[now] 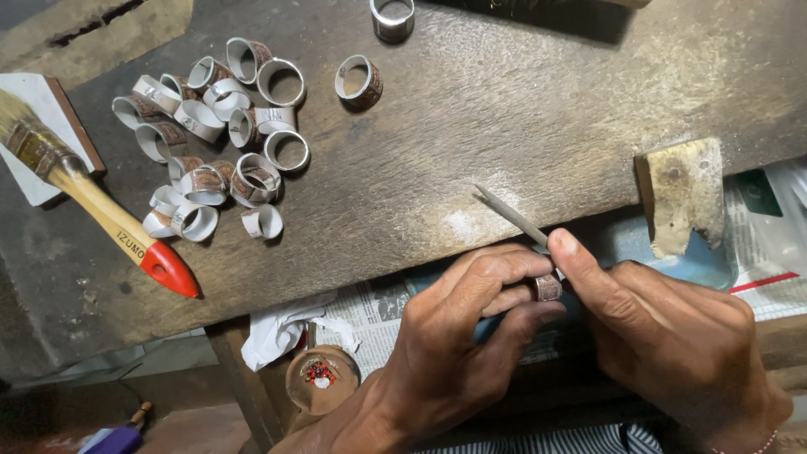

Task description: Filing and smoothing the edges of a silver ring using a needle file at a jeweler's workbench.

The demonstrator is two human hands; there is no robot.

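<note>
My left hand (458,336) pinches a small metal ring (548,287) with a brown patterned band between thumb and fingers, just off the front edge of the wooden workbench (504,109). My right hand (664,336) grips a thin grey file (508,214) whose tip points up-left over the bench edge and whose shaft passes through or against the ring. A pile of several similar silver-and-brown rings (210,143) lies at the bench's upper left, with one lone ring (360,81) apart and another ring (392,17) at the top edge.
A paintbrush with a wooden handle and red tip (109,223) lies at the left on the bench. A wooden peg block (683,193) juts from the bench edge at right. Below are newspaper (370,311), white cloth (282,332) and a round lidded container (321,378).
</note>
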